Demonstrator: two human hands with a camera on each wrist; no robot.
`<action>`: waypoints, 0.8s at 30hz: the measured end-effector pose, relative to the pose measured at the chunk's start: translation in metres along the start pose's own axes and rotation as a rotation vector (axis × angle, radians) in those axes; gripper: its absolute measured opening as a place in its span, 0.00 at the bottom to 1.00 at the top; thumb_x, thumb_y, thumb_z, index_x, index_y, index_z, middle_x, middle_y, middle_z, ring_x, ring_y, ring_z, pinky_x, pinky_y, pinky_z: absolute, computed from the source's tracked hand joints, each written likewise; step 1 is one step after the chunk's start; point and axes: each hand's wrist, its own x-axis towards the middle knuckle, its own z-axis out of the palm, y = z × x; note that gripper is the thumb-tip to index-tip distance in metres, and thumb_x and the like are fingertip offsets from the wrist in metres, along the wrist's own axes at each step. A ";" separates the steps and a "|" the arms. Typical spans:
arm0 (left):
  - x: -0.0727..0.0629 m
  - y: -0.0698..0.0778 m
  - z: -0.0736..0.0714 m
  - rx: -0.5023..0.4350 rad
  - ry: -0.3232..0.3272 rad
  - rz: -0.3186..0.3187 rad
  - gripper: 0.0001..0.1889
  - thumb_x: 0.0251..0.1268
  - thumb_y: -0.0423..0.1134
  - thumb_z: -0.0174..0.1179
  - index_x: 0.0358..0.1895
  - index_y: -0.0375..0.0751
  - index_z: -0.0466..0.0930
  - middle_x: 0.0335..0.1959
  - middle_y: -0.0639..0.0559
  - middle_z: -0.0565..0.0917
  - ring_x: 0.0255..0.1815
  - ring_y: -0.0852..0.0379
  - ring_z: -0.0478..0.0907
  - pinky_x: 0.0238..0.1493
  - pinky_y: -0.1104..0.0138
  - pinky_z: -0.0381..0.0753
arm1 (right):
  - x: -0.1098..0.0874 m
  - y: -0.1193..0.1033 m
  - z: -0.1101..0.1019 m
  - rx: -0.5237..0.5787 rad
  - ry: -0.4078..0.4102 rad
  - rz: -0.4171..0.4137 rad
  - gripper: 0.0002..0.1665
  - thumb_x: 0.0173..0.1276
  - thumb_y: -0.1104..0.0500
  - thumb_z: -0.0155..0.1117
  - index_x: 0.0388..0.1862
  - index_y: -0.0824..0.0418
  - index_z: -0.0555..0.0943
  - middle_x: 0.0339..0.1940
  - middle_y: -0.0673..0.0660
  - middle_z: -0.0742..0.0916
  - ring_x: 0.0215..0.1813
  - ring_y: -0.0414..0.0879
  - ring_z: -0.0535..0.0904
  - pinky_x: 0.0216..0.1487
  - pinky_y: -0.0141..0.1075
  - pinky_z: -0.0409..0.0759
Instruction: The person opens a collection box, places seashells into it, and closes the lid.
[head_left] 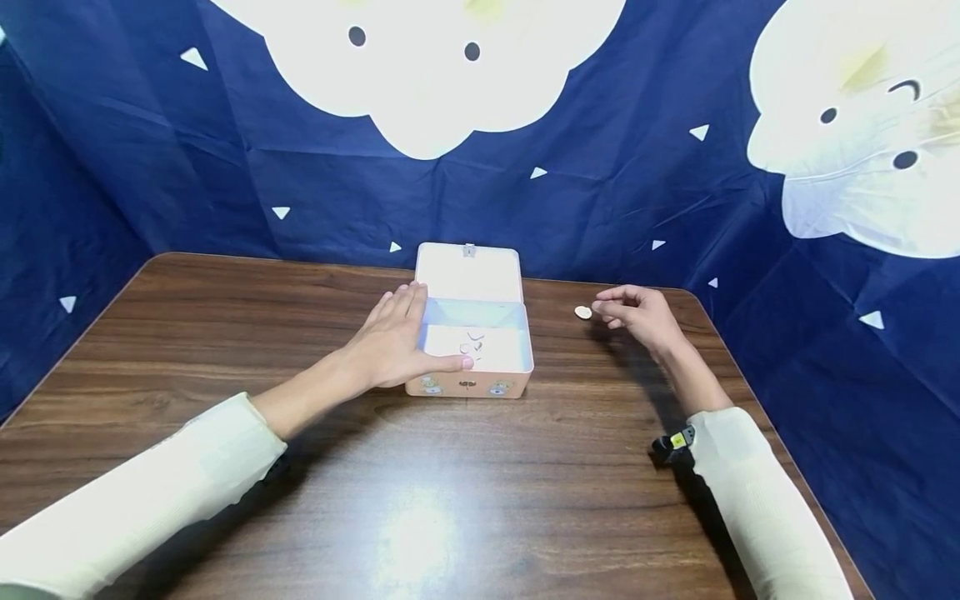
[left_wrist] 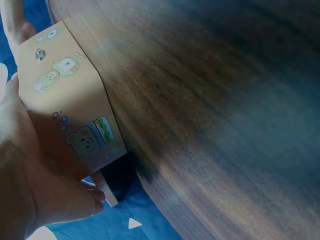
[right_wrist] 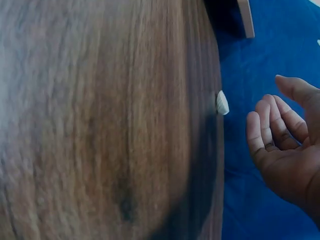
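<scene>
A peach-coloured box (head_left: 487,385) with bear pictures stands on the table, its lid (head_left: 468,275) raised at the back. My left hand (head_left: 390,342) rests along the box's left side, fingers straight and thumb over the front rim. The bear-printed side (left_wrist: 80,115) shows beside that hand in the left wrist view. Several small items (head_left: 472,342) lie inside, too small to tell. To the right of the box lies a white ridged seashell (right_wrist: 222,103). Just right of the shell, my right hand (head_left: 637,317) hovers with loosely bent fingers. Its right wrist view shows nothing held and a gap to the shell.
The brown wooden table (head_left: 300,467) ends close behind the box and the shell. A dark blue cloth (head_left: 622,183) with white clouds and triangles hangs behind and at both sides. A black device (head_left: 671,446) sits at the right cuff.
</scene>
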 end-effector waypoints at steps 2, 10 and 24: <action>0.001 0.001 0.000 0.000 0.002 0.001 0.80 0.62 0.90 0.58 0.93 0.28 0.34 0.96 0.31 0.40 0.98 0.33 0.38 0.98 0.42 0.35 | 0.003 0.004 -0.002 0.002 -0.016 0.018 0.28 0.79 0.60 0.76 0.67 0.79 0.83 0.35 0.35 0.92 0.41 0.34 0.91 0.44 0.25 0.90; 0.001 0.001 0.000 -0.001 -0.002 -0.001 0.80 0.61 0.90 0.58 0.93 0.28 0.34 0.96 0.31 0.40 0.98 0.33 0.38 0.98 0.42 0.35 | 0.014 0.017 -0.001 -0.053 -0.070 0.096 0.30 0.76 0.61 0.77 0.70 0.76 0.81 0.39 0.41 0.93 0.40 0.30 0.88 0.43 0.27 0.89; 0.001 0.001 0.001 -0.003 0.002 0.001 0.79 0.62 0.90 0.57 0.93 0.28 0.34 0.96 0.31 0.41 0.98 0.32 0.39 0.98 0.42 0.36 | 0.030 0.026 0.000 -0.128 -0.109 0.182 0.37 0.67 0.61 0.85 0.72 0.70 0.82 0.36 0.37 0.87 0.38 0.31 0.81 0.40 0.25 0.78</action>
